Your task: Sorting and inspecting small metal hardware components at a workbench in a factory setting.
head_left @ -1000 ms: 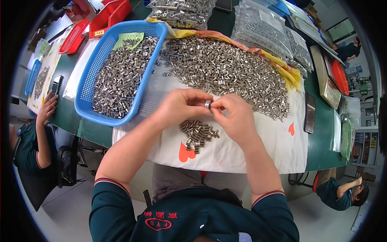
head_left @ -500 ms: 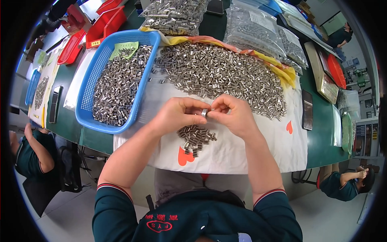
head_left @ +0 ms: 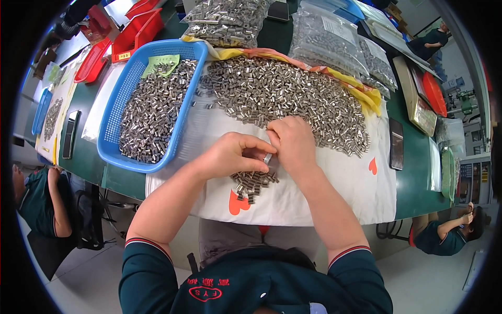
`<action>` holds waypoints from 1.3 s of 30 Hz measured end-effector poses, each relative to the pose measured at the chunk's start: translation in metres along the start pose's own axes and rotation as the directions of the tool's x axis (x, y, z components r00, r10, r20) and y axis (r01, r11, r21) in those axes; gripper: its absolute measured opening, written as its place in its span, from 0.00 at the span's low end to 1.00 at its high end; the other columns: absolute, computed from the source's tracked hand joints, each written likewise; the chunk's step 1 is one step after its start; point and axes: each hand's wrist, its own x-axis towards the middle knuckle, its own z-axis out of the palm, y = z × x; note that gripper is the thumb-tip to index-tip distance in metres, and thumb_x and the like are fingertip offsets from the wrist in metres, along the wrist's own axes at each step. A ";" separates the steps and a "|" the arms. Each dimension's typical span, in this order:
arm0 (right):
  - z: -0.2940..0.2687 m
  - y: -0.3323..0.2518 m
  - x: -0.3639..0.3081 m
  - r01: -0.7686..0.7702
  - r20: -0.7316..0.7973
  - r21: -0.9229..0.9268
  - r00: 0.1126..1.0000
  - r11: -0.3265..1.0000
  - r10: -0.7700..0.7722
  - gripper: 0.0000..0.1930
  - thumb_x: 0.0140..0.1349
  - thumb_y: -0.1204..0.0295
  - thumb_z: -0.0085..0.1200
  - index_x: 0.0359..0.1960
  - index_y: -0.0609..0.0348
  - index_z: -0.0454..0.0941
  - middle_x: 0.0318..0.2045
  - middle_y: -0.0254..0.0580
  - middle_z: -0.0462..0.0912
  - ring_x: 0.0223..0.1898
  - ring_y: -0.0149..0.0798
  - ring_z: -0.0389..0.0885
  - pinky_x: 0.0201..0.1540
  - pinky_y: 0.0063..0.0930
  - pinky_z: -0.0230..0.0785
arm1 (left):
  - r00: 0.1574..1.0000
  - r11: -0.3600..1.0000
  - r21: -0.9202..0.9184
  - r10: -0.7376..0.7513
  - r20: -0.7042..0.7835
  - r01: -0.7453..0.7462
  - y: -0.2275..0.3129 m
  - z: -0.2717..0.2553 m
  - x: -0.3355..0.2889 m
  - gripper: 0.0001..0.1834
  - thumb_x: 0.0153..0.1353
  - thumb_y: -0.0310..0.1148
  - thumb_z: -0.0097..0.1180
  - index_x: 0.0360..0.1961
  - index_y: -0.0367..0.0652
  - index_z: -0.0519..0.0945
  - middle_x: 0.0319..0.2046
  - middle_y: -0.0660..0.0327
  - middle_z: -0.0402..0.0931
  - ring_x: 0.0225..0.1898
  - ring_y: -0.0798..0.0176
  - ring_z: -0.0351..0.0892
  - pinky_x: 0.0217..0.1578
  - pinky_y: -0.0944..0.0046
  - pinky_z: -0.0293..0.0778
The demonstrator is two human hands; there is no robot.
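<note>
Between the thumb and fingers of my left hand (head_left: 232, 154) is a small shiny metal sleeve (head_left: 267, 158). Beside it, my right hand (head_left: 294, 142) is closed with its fingers curled down at the near edge of the large pile of metal sleeves (head_left: 293, 89); whatever its fingertips grip is hidden. A small heap of the same sleeves (head_left: 252, 184) lies on the white cloth (head_left: 324, 193) just below my left hand. Left of my hands stands a blue plastic basket (head_left: 137, 166) filled with loose sleeves, a green paper slip (head_left: 163, 65) lying in it.
Bulging clear bags of metal parts (head_left: 225, 23) (head_left: 329, 42) stand behind the pile. A yellow-orange cloth (head_left: 372, 100) edges it. A phone (head_left: 397, 144) lies at right, red bins (head_left: 137, 34) at far left. Other people sit at both sides.
My right hand has moved up and away from the left hand's fingertips to the edge of the large pile. The left hand has shifted slightly down and right, still holding a sleeve.
</note>
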 end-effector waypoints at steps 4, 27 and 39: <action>-0.001 0.001 0.005 0.026 -0.019 0.028 1.000 0.999 -0.025 0.04 0.47 0.72 0.55 0.25 0.55 0.77 0.25 0.37 0.75 0.31 0.43 0.72 0.36 0.35 0.65 | 1.000 1.000 0.006 -0.004 0.009 0.004 0.003 0.000 0.000 0.19 0.45 0.27 0.66 0.42 0.41 0.79 0.26 0.69 0.75 0.29 0.77 0.70 0.33 0.74 0.69; -0.013 0.002 -0.002 -0.078 0.096 0.116 0.993 0.990 0.067 0.03 0.48 0.73 0.55 0.24 0.57 0.77 0.25 0.37 0.75 0.33 0.40 0.73 0.38 0.34 0.65 | 0.999 0.977 -0.210 0.037 -0.013 -0.039 -0.001 -0.005 0.003 0.19 0.51 0.18 0.56 0.47 0.35 0.73 0.39 0.62 0.76 0.36 0.74 0.74 0.39 0.74 0.72; -0.032 -0.016 -0.004 -0.228 0.212 0.537 0.968 0.812 0.132 0.03 0.47 0.80 0.56 0.25 0.61 0.77 0.24 0.35 0.78 0.27 0.30 0.75 0.32 0.21 0.67 | 0.987 0.953 -0.300 -0.011 -0.161 -0.038 -0.010 -0.006 0.003 0.18 0.50 0.22 0.60 0.45 0.35 0.74 0.31 0.64 0.77 0.33 0.74 0.75 0.35 0.75 0.73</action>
